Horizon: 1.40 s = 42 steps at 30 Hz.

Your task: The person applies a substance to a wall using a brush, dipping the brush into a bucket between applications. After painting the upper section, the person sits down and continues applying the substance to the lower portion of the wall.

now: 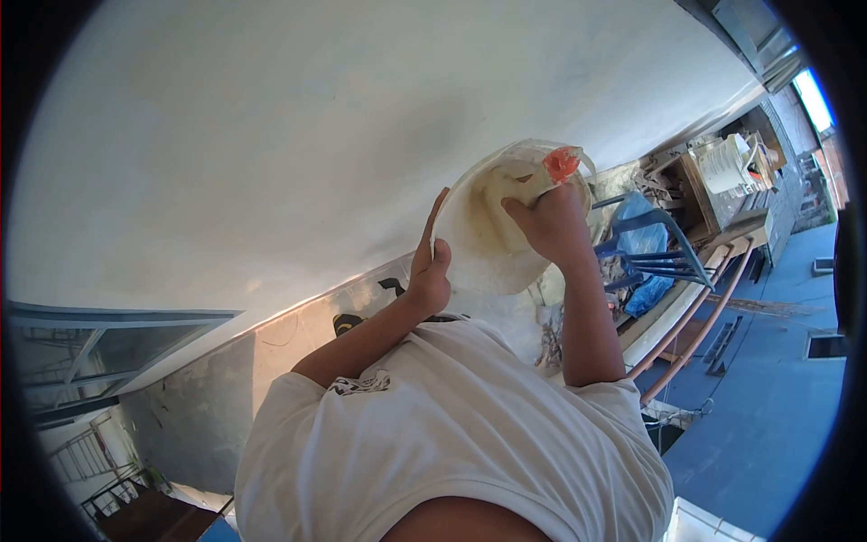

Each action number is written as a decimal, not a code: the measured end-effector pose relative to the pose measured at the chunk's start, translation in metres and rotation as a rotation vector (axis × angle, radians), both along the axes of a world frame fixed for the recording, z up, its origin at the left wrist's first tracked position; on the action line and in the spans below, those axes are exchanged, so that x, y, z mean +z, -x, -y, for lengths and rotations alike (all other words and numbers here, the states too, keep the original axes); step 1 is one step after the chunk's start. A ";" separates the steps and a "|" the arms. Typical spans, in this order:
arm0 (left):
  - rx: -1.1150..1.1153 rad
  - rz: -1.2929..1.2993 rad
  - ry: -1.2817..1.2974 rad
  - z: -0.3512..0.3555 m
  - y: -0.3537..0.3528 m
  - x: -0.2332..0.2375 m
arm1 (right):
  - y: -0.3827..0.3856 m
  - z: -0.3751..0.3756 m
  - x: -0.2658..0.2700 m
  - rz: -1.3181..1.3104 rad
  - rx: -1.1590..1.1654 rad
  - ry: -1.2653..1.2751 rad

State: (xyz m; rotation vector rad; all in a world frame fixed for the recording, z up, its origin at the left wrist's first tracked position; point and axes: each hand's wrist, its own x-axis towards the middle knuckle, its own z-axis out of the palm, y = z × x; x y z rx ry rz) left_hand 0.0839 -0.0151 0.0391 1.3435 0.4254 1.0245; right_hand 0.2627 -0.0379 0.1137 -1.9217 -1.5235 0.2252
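Observation:
A white bucket (483, 257) is tilted so that its mouth faces me, in front of the pale wall. My left hand (431, 275) grips its left rim, with the thumb on the near side and the fingers along the outside. My right hand (555, 226) reaches over the opening, closed around a pale tool with a red end (562, 163). Its exact kind is not clear, and the palm hides part of it. Yellowish, smeared residue coats the bucket's inside.
A smooth white wall (235, 154) fills the upper left. On the right stand a blue plastic chair (657, 244) with blue bags, a white pail (722, 165) and a reddish pipe railing (695, 334). A window (117, 348) lies at lower left.

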 end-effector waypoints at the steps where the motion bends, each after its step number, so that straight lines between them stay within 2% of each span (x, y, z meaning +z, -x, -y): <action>1: -0.012 -0.007 -0.012 0.000 0.001 -0.007 | -0.001 0.001 -0.001 -0.013 0.011 0.020; 3: -0.036 -0.017 0.256 0.004 0.002 -0.026 | 0.001 0.007 -0.001 -0.019 0.000 -0.013; 4: -0.058 -0.025 0.243 0.003 0.000 -0.031 | 0.002 0.011 -0.001 -0.019 0.006 -0.033; 6: -0.002 0.087 0.451 -0.001 -0.003 -0.041 | 0.005 0.027 0.005 -0.032 -0.033 -0.029; 8: -0.050 0.048 0.480 -0.010 -0.003 -0.053 | 0.009 0.039 0.004 -0.262 -0.104 0.132; 9: -0.062 0.097 0.539 -0.012 -0.004 -0.060 | 0.005 0.046 -0.010 -0.223 -0.059 0.026; 10: -0.071 0.144 0.604 -0.012 -0.004 -0.060 | 0.001 0.049 -0.019 -0.239 -0.066 0.026; 12: -0.074 0.122 0.643 -0.012 -0.005 -0.063 | -0.007 0.060 -0.037 -0.483 -0.133 -0.005; 14: -0.074 0.094 0.696 -0.012 -0.004 -0.063 | -0.014 0.067 -0.052 -0.580 -0.180 -0.019; 16: -0.133 0.100 0.756 -0.016 -0.005 -0.061 | -0.023 0.071 -0.067 -1.147 -0.255 -0.228; 17: -0.136 0.090 0.760 -0.016 -0.006 -0.060 | -0.026 0.072 -0.075 -1.332 -0.244 -0.334; 18: -0.151 0.093 0.759 -0.018 -0.006 -0.059 | -0.025 0.073 -0.082 -1.336 -0.249 -0.339; 20: -0.164 0.092 0.752 -0.019 -0.008 -0.055 | -0.024 0.074 -0.091 -1.487 -0.322 -0.532; 21: -0.146 0.070 0.789 -0.018 -0.009 -0.053 | -0.023 0.076 -0.092 -1.494 -0.321 -0.537; 23: -0.130 0.047 0.816 -0.018 -0.009 -0.051 | -0.024 0.084 -0.089 -0.987 -0.281 -0.353; 24: -0.132 0.040 0.811 -0.018 -0.009 -0.053 | -0.021 0.086 -0.084 -0.986 -0.279 -0.366; 27: -0.149 0.036 0.803 -0.022 -0.011 -0.058 | -0.021 0.089 -0.077 -0.527 -0.072 -0.252; 30: -0.149 0.025 0.798 -0.024 -0.010 -0.063 | -0.012 0.087 -0.065 -0.373 -0.091 -0.256; 31: -0.146 0.018 0.822 -0.024 -0.010 -0.062 | -0.013 0.084 -0.064 -0.331 -0.029 -0.265; 34: -0.139 0.022 0.839 -0.023 -0.012 -0.061 | -0.007 0.081 -0.071 -0.287 -0.076 -0.329; 42: -0.166 0.055 0.844 -0.020 -0.010 -0.058 | -0.012 0.080 -0.073 -0.375 -0.064 -0.189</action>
